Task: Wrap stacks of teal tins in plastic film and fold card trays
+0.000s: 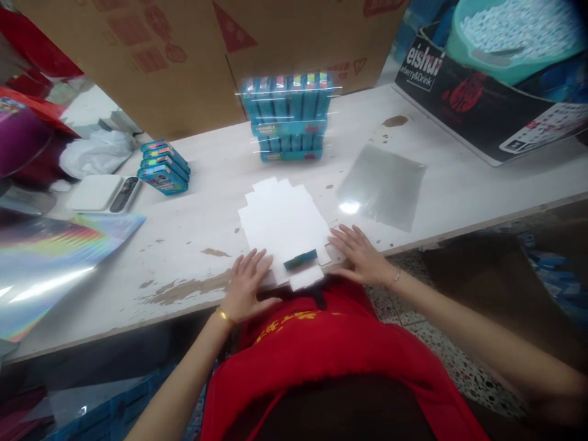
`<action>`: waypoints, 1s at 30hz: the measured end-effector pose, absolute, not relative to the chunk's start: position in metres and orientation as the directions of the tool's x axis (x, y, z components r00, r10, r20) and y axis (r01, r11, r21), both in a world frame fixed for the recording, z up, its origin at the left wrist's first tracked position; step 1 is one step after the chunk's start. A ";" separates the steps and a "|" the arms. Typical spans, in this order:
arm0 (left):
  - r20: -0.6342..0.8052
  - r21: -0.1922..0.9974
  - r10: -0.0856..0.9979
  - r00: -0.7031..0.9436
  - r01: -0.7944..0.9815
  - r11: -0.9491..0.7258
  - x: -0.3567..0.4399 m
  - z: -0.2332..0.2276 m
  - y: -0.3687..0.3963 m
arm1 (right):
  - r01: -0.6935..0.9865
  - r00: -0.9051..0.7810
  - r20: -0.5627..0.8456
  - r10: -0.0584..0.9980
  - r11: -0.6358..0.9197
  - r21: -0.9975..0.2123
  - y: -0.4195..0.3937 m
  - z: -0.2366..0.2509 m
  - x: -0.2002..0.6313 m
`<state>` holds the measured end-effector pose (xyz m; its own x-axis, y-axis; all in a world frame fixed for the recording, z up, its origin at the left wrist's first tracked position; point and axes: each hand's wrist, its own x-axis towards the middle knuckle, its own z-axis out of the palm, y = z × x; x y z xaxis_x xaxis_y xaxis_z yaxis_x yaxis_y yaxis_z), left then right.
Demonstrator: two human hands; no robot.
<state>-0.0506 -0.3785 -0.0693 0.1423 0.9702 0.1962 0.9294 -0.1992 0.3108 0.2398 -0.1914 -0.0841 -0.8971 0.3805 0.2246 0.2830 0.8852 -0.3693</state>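
Lying flat: white (seemingly unfolded) carton blank [282, 223]

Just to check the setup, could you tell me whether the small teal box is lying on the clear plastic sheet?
No, the small teal box lies on the flat white cardboard between both hands, apart from the clear plastic sheet.

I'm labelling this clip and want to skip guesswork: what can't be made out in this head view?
- Wrapped stack of blue boxes: print blurred and streaked by glare.
- Small teal piece on the flat white cardboard blank: too small to identify.
- Blank's near edge: hidden by the red shirt.
- Left hand and right hand: palms down, undersides unseen.
- Digital scale: display unreadable.
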 end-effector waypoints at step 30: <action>0.149 0.775 0.987 -0.066 0.627 -0.075 -0.052 -0.048 -0.389 | 0.152 -0.831 0.374 0.412 0.814 -0.560 -0.217 -0.086 0.209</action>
